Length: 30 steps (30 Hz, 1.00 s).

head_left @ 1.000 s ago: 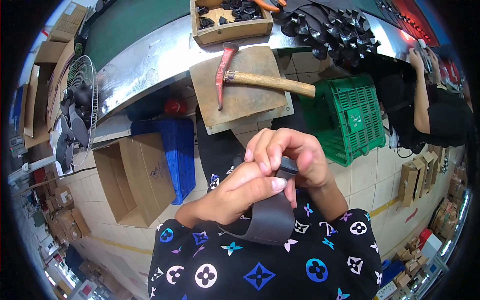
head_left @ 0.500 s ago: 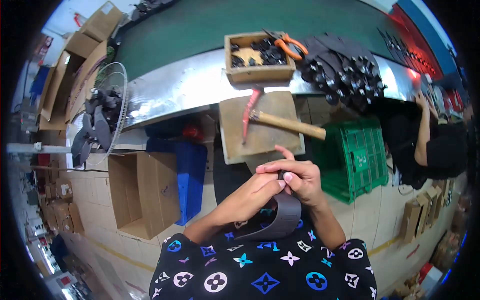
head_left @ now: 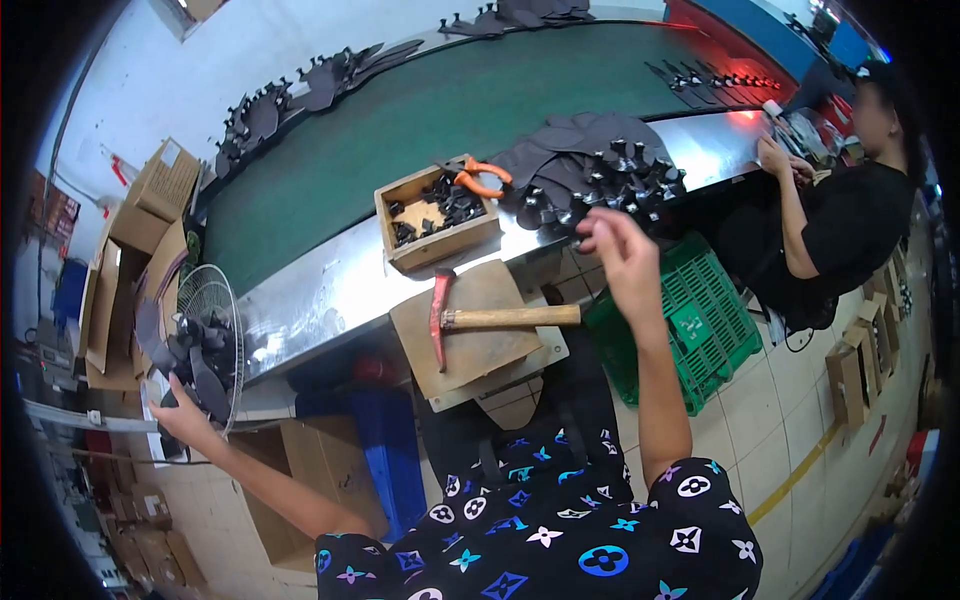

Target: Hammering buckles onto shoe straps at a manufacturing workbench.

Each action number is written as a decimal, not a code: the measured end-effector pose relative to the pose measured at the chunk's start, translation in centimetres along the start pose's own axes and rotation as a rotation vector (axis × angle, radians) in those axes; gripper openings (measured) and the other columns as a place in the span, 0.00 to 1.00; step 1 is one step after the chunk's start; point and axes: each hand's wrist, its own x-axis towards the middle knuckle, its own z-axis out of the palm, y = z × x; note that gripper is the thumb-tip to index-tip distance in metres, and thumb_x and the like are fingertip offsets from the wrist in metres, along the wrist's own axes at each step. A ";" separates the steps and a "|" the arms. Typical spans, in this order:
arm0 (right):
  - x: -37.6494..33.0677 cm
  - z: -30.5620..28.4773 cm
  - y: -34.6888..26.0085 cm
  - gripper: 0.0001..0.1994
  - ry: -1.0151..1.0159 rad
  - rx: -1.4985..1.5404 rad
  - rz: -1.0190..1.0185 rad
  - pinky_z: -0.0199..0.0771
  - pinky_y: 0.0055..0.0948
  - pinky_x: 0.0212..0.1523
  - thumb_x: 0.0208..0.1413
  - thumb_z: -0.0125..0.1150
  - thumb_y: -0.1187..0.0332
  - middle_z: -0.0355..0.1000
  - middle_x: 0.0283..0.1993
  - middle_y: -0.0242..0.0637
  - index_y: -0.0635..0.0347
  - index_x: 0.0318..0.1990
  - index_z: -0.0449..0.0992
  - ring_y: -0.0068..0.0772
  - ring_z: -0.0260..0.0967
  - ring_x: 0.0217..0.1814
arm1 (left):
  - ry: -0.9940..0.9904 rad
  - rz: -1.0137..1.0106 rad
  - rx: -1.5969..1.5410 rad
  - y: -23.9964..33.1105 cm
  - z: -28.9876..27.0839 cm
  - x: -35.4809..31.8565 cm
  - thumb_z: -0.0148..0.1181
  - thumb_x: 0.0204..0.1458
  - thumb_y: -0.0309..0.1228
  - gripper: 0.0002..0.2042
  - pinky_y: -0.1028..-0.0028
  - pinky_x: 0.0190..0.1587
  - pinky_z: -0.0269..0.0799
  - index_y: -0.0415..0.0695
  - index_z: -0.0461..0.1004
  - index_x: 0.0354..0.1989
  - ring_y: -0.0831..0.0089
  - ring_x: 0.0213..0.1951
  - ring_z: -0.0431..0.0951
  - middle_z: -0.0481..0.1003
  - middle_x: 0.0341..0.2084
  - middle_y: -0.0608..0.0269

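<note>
My left hand (head_left: 188,418), fingers spread, is beside a round white wire basket (head_left: 238,340) at the left. Dark grey flat pieces with black fittings (head_left: 208,375) lie heaped in that basket. My right hand (head_left: 632,265) is raised over the near edge of a pile of similar dark grey pieces (head_left: 575,150) on the bench; its fingers are loosely curled and apart, with nothing plainly between them. A hammer (head_left: 510,317) with a red head and wooden handle rests on a worn board (head_left: 470,370) in front of me.
A wooden box (head_left: 440,245) of small black parts holds orange-handled pliers (head_left: 485,180) at its rim. The green belt (head_left: 400,140) runs behind. A green crate (head_left: 690,320), a blue bin (head_left: 400,450) and a cardboard box (head_left: 330,450) stand below. A co-worker (head_left: 830,210) sits at the right.
My hands have parted. The left hand has moved far left to the basket, and the grey piece is gone from my lap. The right hand has reached forward to the pile. My view has turned.
</note>
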 end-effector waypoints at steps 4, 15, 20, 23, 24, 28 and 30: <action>9.4 -2.8 3.1 0.19 0.343 -0.684 -0.393 0.75 0.41 0.45 0.62 0.58 0.62 0.75 0.47 0.49 0.67 0.54 0.72 0.50 0.74 0.42 | 0.017 0.025 0.035 -2.3 0.2 0.2 0.61 0.56 0.49 0.35 0.58 0.63 0.63 0.31 0.63 0.63 0.45 0.59 0.69 0.69 0.58 0.37; 9.2 1.9 -7.3 0.10 -0.217 0.774 0.304 0.54 0.17 0.14 0.64 0.57 0.62 0.60 0.17 0.24 0.58 0.35 0.72 0.14 0.56 0.15 | -0.558 0.521 -0.565 21.8 -6.1 -18.3 0.66 0.50 0.29 0.39 0.53 0.72 0.45 0.36 0.53 0.69 0.43 0.72 0.49 0.55 0.68 0.40; -4.6 8.3 -15.2 0.17 -0.848 0.848 0.363 0.71 0.23 0.24 0.65 0.56 0.57 0.74 0.29 0.33 0.64 0.48 0.72 0.25 0.69 0.21 | -0.489 0.796 -0.893 26.8 -6.6 -22.6 0.60 0.53 0.30 0.34 0.48 0.71 0.43 0.35 0.55 0.68 0.46 0.71 0.53 0.60 0.67 0.41; -5.0 7.4 -6.8 0.34 -0.817 0.182 -0.205 0.76 0.34 0.42 0.61 0.59 0.52 0.77 0.47 0.50 0.64 0.68 0.60 0.41 0.78 0.44 | -0.453 0.629 -1.122 25.3 -7.5 -21.7 0.58 0.50 0.17 0.18 0.58 0.54 0.75 0.33 0.70 0.52 0.50 0.54 0.78 0.75 0.51 0.41; -4.4 8.3 -6.4 0.39 -0.645 -0.186 -0.634 0.72 0.38 0.52 0.56 0.64 0.51 0.69 0.60 0.54 0.62 0.70 0.57 0.49 0.72 0.58 | -0.605 0.459 -0.979 23.6 -7.6 -21.9 0.61 0.53 0.20 0.21 0.63 0.47 0.78 0.34 0.64 0.56 0.55 0.46 0.81 0.75 0.52 0.42; -7.2 6.1 5.8 0.35 -0.335 -0.798 -0.579 0.74 0.39 0.49 0.53 0.68 0.57 0.64 0.62 0.49 0.61 0.65 0.64 0.56 0.71 0.53 | -0.877 -0.112 -1.375 25.8 -8.6 -22.0 0.58 0.62 0.31 0.23 0.68 0.33 0.82 0.38 0.54 0.59 0.61 0.28 0.83 0.76 0.43 0.50; -9.1 5.4 6.2 0.23 -0.297 -0.494 -0.358 0.74 0.40 0.35 0.53 0.69 0.59 0.68 0.44 0.47 0.63 0.52 0.71 0.54 0.71 0.39 | -1.046 -0.225 -1.409 25.6 -7.6 -23.2 0.54 0.64 0.36 0.21 0.69 0.30 0.80 0.38 0.55 0.58 0.63 0.26 0.81 0.76 0.43 0.51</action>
